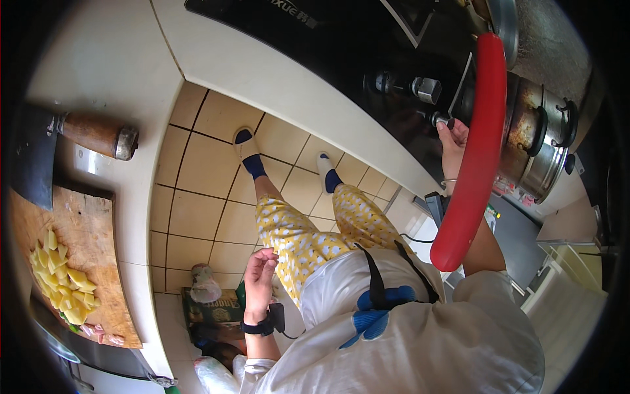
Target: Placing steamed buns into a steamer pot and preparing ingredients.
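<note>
My right hand reaches to the black stove top. Its thumb and fingers grip a metal stove knob; a second knob sits beside it. A long red handle-like bar passes above my right wrist, close to the camera, and hides part of the forearm. Whether it joins a pan cannot be told. Just beyond the bar stands a stained steel pot with black handles. My left hand hangs beside my yellow patterned trousers, fingers loosely bent, with nothing seen in it.
On the left counter, a cleaver lies with its blade over a wooden cutting board. Cut potato pieces and bits of meat are on the board. A green carton and bags stand on the tiled floor.
</note>
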A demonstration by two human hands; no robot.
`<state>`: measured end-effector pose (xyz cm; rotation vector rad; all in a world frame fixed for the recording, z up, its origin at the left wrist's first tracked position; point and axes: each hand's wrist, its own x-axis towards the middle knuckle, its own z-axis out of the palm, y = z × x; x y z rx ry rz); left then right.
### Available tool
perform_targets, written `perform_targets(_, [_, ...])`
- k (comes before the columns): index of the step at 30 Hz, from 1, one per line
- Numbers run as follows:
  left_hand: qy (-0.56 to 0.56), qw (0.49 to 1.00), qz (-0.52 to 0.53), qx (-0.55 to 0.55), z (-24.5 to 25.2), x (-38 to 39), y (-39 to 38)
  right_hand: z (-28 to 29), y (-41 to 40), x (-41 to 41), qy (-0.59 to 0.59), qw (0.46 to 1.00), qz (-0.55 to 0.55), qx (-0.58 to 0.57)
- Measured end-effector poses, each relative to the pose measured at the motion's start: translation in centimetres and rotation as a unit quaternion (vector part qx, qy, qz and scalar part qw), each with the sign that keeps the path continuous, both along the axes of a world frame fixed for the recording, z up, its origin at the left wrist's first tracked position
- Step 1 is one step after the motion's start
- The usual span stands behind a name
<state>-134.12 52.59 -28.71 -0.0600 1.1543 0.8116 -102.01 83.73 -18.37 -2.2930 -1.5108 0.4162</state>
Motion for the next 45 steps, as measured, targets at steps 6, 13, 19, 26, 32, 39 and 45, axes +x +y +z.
perform_targets(6, [0.004,1.000,-0.002,-0.002,0.1,-0.2,0.2,0.1,0.0,0.8,0.022,0.999,-0.029,-0.030])
perform_targets(13, [-0.011,1.000,0.000,-0.006,0.0,-0.3,0.0,-0.1,-0.2,1.3,0.119,0.992,-0.025,-0.014])
perform_targets(19, [0.001,1.000,0.002,-0.001,0.0,-0.1,-0.1,-0.1,-0.2,1.2,0.109,0.993,-0.029,-0.016])
perform_targets(26, [0.005,1.000,0.002,-0.001,0.0,-0.2,-0.1,-0.1,0.0,0.2,0.054,0.998,-0.006,-0.015])
perform_targets(32, [0.018,1.000,-0.001,0.011,0.8,-0.3,0.4,-0.1,-0.5,0.8,0.052,0.994,0.077,0.050])
perform_targets(39, [0.033,0.997,-0.054,0.048,3.3,1.9,1.1,2.6,-7.2,4.2,0.153,0.988,0.033,-0.004])
perform_targets(45, [0.073,0.969,-0.193,0.136,6.5,6.7,1.4,5.8,-19.0,13.2,0.186,0.982,-0.025,-0.015])
